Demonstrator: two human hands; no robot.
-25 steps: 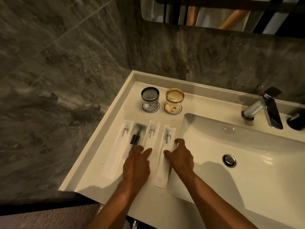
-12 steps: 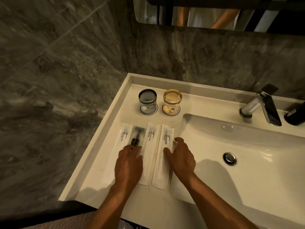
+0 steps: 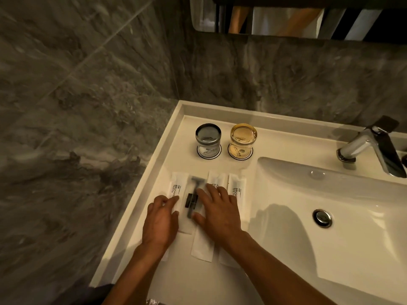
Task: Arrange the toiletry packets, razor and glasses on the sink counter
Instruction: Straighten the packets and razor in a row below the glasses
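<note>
Three white toiletry packets lie side by side on the white counter (image 3: 176, 137) left of the basin: a left packet (image 3: 176, 183), a middle packet (image 3: 217, 179) and a right packet (image 3: 236, 186). A dark razor (image 3: 193, 194) in a clear wrapper lies between the left and middle packets. My left hand (image 3: 160, 221) rests flat on the left packet, fingers apart. My right hand (image 3: 220, 212) lies flat across the middle packet, fingertips at the razor wrapper. Behind them stand a grey glass (image 3: 208, 137) and an amber glass (image 3: 243, 137), each on a round coaster.
The basin (image 3: 330, 194) with its metal drain (image 3: 322, 217) takes up the right side. A chrome tap (image 3: 372, 146) stands at the back right. Grey marble wall closes the left and back. A mirror edge (image 3: 264, 18) hangs above.
Both hands shifted left: the left hand from the razor onto the left packet, the right hand from the right packet onto the middle one. The view moved closer.
</note>
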